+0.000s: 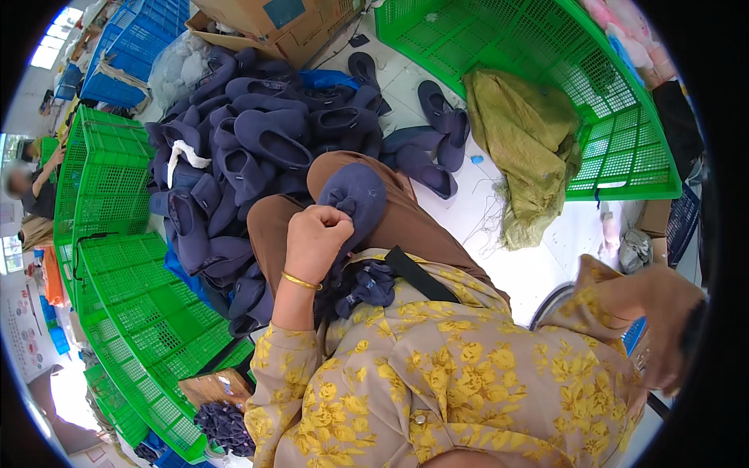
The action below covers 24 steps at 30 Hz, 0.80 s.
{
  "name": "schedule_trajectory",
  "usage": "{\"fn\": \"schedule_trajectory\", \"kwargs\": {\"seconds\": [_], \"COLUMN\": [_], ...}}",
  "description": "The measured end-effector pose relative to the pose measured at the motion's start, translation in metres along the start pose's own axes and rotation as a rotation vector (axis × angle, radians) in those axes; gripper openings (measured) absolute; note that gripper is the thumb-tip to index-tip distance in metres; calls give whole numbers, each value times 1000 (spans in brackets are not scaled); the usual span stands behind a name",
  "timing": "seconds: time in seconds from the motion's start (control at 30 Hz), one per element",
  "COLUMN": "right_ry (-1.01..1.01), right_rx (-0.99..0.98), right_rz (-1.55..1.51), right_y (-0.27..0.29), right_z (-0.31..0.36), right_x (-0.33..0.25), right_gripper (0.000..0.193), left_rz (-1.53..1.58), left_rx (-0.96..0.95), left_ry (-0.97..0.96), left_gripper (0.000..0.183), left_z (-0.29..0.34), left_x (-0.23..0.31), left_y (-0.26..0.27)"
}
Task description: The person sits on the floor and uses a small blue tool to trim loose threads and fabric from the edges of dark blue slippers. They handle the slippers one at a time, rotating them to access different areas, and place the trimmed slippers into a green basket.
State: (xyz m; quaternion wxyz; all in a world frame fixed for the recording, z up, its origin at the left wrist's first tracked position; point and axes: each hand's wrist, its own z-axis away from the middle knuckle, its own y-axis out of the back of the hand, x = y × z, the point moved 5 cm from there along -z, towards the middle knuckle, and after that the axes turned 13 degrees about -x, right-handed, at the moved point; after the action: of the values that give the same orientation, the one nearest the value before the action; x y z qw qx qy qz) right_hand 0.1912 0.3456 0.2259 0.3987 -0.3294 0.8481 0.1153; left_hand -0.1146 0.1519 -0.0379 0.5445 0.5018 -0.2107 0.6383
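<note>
Over my lap, a navy slipper (pixel 367 187) rests on my knees, its sole end pointing away. My left hand (pixel 316 238), with a gold bangle at the wrist, is closed in a pinch on a gathered bow of navy fabric on the slipper. Bunched dark navy fabric pieces (pixel 373 285) lie in my lap beside a black strap (pixel 421 274). Far out at the right rim, my right hand (pixel 663 324) is bent with curled fingers against a dark thing, partly cut off, that I cannot make out.
A heap of navy slippers (pixel 269 129) lies ahead to the left; several more lie on the white floor. Green crates (pixel 148 296) stand along the left, another green crate (pixel 624 101) at far right with an olive sack (pixel 523 132). A cardboard box (pixel 273 23) is behind the heap.
</note>
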Motion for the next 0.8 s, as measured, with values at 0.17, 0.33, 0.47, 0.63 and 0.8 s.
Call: {"fn": "schedule_trajectory", "kwargs": {"seconds": [0.17,0.33,0.47,0.63,0.8], "right_ry": [-180,-31,159,107,-641], "right_rx": [360,244,-126,-119,369], "right_rz": [-72,-245,-257,-263,362], "right_y": [34,32,22,18,63], "right_z": [1,-17,-37,-47,-17], "right_x": [148,175,145,130,231], "right_gripper": [23,14,16,17,13], "left_rz": [339,-29,-483,-409,280], "left_rx": [-55,19,213,267,15], "left_ry": [22,66,-119,-249,-74], "left_gripper": [21,23,19,12,11], "left_z": [17,17,16,30,39], "left_x": [5,10,23,32,2], "left_y": [2,-4,-9,-4,-10]}}
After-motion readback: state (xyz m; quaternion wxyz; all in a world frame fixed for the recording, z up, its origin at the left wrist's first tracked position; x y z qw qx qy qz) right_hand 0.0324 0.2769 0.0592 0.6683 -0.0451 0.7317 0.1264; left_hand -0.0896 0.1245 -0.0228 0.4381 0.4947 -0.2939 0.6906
